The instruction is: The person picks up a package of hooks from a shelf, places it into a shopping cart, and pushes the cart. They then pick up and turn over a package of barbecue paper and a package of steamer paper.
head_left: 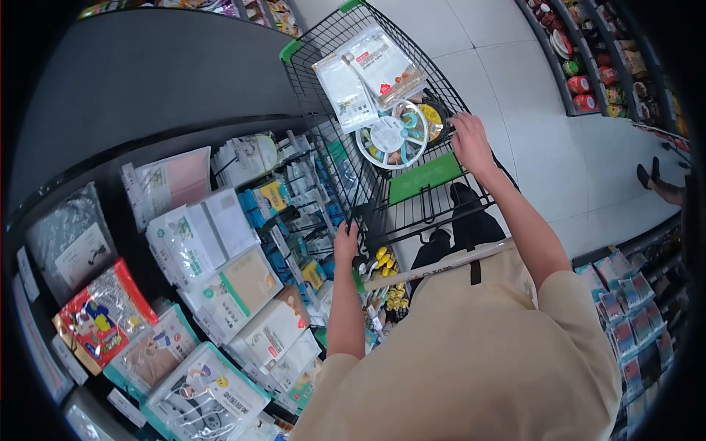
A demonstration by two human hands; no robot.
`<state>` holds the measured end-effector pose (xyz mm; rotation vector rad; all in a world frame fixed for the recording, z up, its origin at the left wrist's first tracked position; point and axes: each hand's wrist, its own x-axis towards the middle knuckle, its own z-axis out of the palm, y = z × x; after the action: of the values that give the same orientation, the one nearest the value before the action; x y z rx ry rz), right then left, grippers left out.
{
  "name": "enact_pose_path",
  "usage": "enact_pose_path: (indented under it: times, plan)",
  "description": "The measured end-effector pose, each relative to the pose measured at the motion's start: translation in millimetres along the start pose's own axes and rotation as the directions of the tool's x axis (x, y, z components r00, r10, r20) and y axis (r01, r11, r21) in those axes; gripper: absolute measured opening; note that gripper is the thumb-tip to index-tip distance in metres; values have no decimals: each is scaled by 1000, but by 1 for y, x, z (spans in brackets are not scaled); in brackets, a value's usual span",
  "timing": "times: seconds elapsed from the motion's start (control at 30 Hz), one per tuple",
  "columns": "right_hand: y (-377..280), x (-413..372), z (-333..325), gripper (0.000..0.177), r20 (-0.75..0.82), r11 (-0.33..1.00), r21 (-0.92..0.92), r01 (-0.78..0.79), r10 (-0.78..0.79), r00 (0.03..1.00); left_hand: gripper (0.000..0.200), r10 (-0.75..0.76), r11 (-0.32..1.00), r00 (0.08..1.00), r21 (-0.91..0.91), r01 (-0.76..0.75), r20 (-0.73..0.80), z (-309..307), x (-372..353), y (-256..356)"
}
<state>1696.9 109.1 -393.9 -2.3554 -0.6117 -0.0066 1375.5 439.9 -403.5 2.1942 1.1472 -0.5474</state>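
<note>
My left hand (346, 241) is closed on the near left edge of a black wire shopping cart (434, 55). On the cart's right side, my right hand (471, 140) rests at the rim with its fingers curled over it. Inside the basket lie two flat white packets (375, 62), partly overlapping. Nearer me is a round clear-lidded container (392, 134) with a white wheel-like frame. A round yellow-labelled item (432, 117) sits beside it, close to my right hand. A green panel (425, 178) spans the near end of the cart.
Hanging packaged goods (213, 235) fill the shelf at the left. More shelves (581, 66) with jars and packets stand at the upper right. Small packs hang on a rack (625, 309) at the lower right. A person's foot (647, 175) shows at the right edge.
</note>
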Motion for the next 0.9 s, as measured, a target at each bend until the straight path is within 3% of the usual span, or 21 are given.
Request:
enact_pose_path:
  times: [0.07,0.2,0.27,0.33,0.4,0.53,0.63,0.67,0.73,0.8,0.87,0.9]
  plan:
    - [8,11,17,36,1,994,-79,-73,73,997,57,18,1000,998,-8,-18,53,-9,14,32]
    - [16,21,45,38,70,966,-243,-84,104,992,61,95,986,990,-128,-108,-107,-3,69,63]
    - [20,27,51,40,118,944,-329,-26,69,991,56,96,970,985,-207,-124,-142,6,123,47]
    - [19,32,55,40,140,939,-343,4,47,989,50,166,953,963,-215,-212,-214,-13,131,98]
    - [17,34,63,41,169,935,-351,42,19,985,44,137,903,962,-370,-219,-234,-12,158,106]
    - [15,31,99,39,224,978,-199,57,-11,975,41,123,877,964,-430,-216,-235,-11,175,108]
    - [12,27,141,37,261,973,157,-167,122,958,35,68,886,976,-436,-154,-206,-14,169,112]
    - [10,31,156,37,279,973,162,-164,115,953,34,38,884,980,-450,-125,-197,-14,169,118]
    - [12,29,200,33,435,760,347,-549,388,812,31,18,879,980,-464,-109,-196,-13,171,116]
    - [22,38,249,33,396,712,441,-546,392,831,32,-13,879,983,-470,-76,-182,-13,172,118]
    - [22,53,288,34,588,385,452,-804,550,594,28,-61,865,985,-501,-29,-163,-14,171,122]
    - [22,60,307,34,609,379,445,-811,536,585,28,-63,876,985,-481,-22,-160,-14,172,120]
